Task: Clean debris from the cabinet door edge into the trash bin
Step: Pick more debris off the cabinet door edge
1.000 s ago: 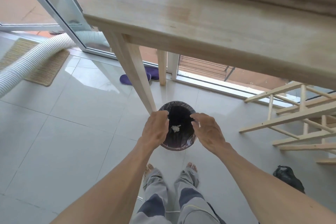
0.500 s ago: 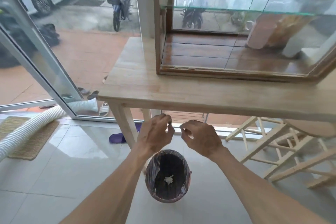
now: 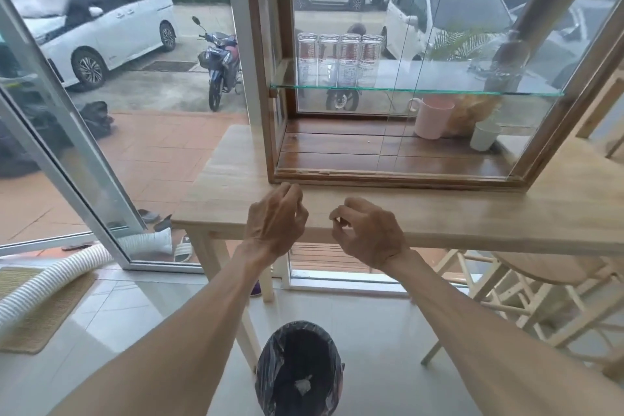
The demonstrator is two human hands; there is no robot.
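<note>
A wooden glass-fronted cabinet (image 3: pixel 398 179) stands on a light wooden table (image 3: pixel 233 172). Pale bits of debris (image 3: pixel 317 172) lie along its lower front track at the left. My left hand (image 3: pixel 275 219) hovers over the table's front edge, just below the cabinet's left corner, fingers curled and apart, holding nothing I can see. My right hand (image 3: pixel 368 230) hangs beside it, also loosely curled and empty. On the floor below stands a trash bin (image 3: pixel 266 378) lined with a dark bag, with a white scrap (image 3: pixel 302 385) inside.
Inside the cabinet: a glass shelf (image 3: pixel 415 90) with several glasses (image 3: pixel 339 59), a pink jug (image 3: pixel 434 118) and a white cup (image 3: pixel 484 135). A white hose (image 3: pixel 50 280) and mat (image 3: pixel 44 311) lie left. Wooden stools (image 3: pixel 553 287) stand right. A glass door (image 3: pixel 57 132) is at the left.
My view has tilted up from the bin to the cabinet. Both hands rose from above the bin to the table's front edge, near the cabinet's bottom-left corner.
</note>
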